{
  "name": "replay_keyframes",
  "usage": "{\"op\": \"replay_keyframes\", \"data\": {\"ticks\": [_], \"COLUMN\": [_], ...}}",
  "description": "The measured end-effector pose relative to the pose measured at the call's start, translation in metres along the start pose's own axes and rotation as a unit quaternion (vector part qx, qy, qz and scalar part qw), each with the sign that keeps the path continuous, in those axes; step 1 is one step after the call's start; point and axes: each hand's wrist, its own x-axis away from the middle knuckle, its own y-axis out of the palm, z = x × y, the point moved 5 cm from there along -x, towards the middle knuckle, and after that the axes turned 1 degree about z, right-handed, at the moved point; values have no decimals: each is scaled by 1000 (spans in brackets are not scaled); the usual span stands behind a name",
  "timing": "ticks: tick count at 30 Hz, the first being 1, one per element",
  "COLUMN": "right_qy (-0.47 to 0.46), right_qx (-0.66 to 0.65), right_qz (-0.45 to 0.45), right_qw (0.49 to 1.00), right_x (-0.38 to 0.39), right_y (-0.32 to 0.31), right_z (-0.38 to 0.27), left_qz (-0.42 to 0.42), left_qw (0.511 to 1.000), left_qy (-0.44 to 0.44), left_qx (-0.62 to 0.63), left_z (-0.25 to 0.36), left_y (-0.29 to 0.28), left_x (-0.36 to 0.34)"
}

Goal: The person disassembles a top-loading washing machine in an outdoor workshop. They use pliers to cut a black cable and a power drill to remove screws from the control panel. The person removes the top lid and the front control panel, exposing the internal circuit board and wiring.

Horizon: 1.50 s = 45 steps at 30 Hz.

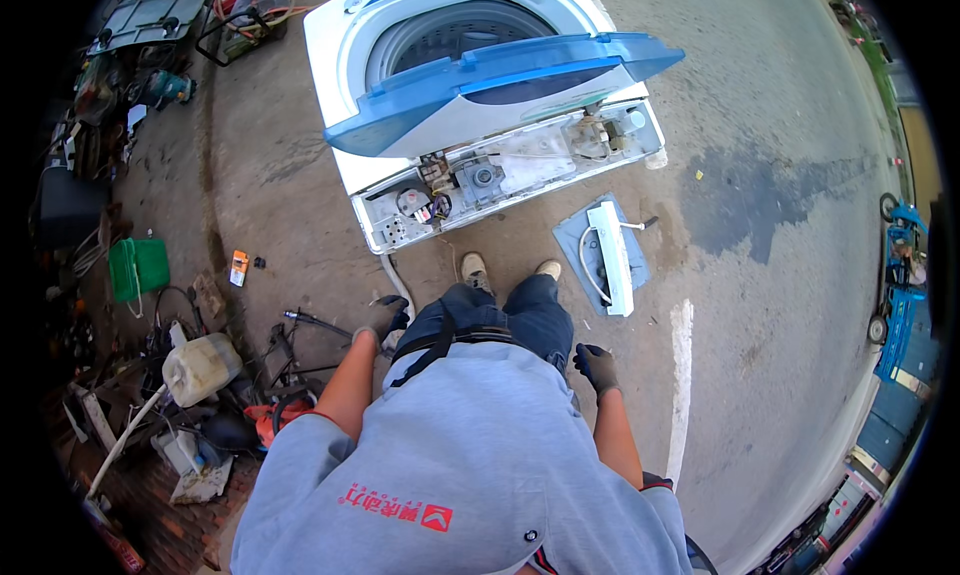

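Observation:
Both my hands hang by my hips in dark gloves, apart from the machine. My left hand (395, 315) has its fingers partly spread beside a pale hose (398, 278); I see nothing held in it. My right hand (597, 368) has its fingers curled in, with nothing visible in them. Ahead of my feet stands a white top-loading washing machine (335, 70). Its blue lid (430, 93) is tilted up, and the round drum (470, 35) shows behind. An uncovered compartment (520, 165) along its near edge holds wires and mechanical parts.
A long white panel (612, 260) with a tube lies on a grey sheet (568, 237) at right. Tools, a green basket (138, 268), an orange-and-white packet (239, 268) and a plastic jug (203, 369) clutter the left. A blue vehicle (903, 305) stands far right.

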Motion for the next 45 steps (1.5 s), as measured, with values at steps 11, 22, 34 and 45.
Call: {"op": "replay_keyframes", "data": {"ticks": [11, 22, 34, 45], "right_qy": [-20, -25, -23, -29], "right_qx": [17, 18, 25, 43], "right_qz": [7, 10, 9, 7], "right_qw": [1000, 999, 999, 999], "right_x": [3, -4, -6, -3], "right_y": [-1, 1, 2, 6], "right_z": [-2, 4, 11, 10], "left_qz": [20, 6, 14, 12], "left_qw": [999, 1000, 1000, 998], "left_qy": [-12, -13, -11, 9], "left_qx": [-35, -15, -26, -55], "left_z": [26, 19, 9, 21], "left_y": [12, 9, 6, 8], "left_x": [26, 12, 3, 18]}}
